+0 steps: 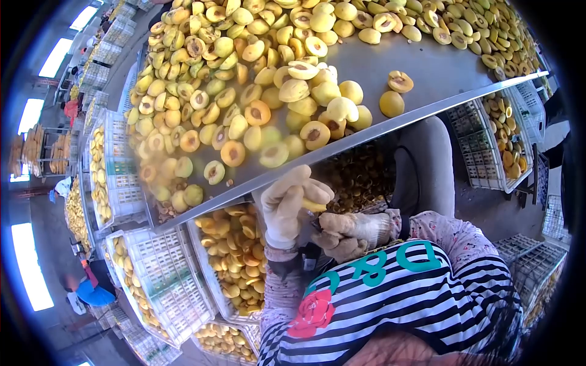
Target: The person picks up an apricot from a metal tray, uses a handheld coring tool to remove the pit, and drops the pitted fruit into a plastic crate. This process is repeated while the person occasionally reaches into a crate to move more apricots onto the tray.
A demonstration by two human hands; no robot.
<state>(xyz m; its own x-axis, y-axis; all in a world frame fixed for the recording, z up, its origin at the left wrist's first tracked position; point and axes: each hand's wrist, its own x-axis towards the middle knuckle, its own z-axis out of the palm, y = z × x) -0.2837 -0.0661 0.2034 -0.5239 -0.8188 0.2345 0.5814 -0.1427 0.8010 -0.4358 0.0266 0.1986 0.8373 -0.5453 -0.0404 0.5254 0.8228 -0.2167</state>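
Note:
My left hand (282, 204), in a pale work glove, pinches a yellow apricot piece (315, 206) just in front of the table's near edge. Close beside it, my right hand (351, 233) is curled in a similar, dirtier glove. A small dark bit shows at its fingertips, and I cannot tell what tool or thing that is. Above both hands lies the metal table (439, 64), heaped with apricots (244, 67). Many are halved, some with brown pits showing. A halved apricot (400, 81) and another apricot (392, 104) sit apart near the front rim.
A crate of apricot halves (235, 262) stands below my left arm, with another white crate (165, 287) farther left. To the right is a filled crate (495, 143). Dark pieces lie in a heap (354, 180) under the table edge. A person in blue (94, 294) is at far left.

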